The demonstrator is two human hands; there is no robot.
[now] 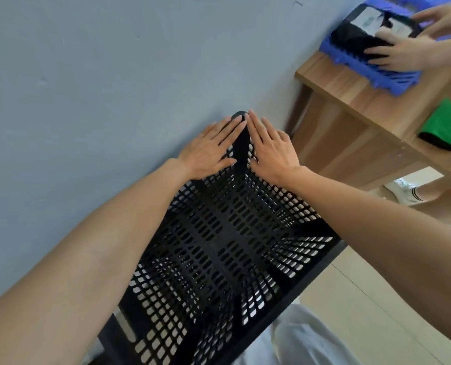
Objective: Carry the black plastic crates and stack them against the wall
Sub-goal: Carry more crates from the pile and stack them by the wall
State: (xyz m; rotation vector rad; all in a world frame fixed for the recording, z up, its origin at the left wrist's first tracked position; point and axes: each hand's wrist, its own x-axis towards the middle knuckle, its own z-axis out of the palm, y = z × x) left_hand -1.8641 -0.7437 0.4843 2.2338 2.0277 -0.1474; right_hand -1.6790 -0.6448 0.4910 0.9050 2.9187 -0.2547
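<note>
My left hand (211, 150) and right hand (271, 151) both lie flat with the fingers straight, gripping nothing. They rest on the top rim of the black crate (219, 246), one on each side of its far corner, fingertips almost meeting there. The crate stands in front of me, open side up, with holes all over its walls and bottom. Its far corner points at the grey-blue wall (87, 75); I cannot tell whether it touches.

On the left the wall runs along the crate's side, with little room between them. On the right the wooden desk (350, 101) stands near the far corner, its side panel closing that way. Pale floor (364, 299) lies open on the near right, and my light trousers (298, 338) sit against the near edge.

On the desk a blue tray (393, 80) holds a dark bundle, with another person's hands (403, 52) on it. A green bag (445, 125) lies further along, and a white shoe (406, 191) shows under the desk.
</note>
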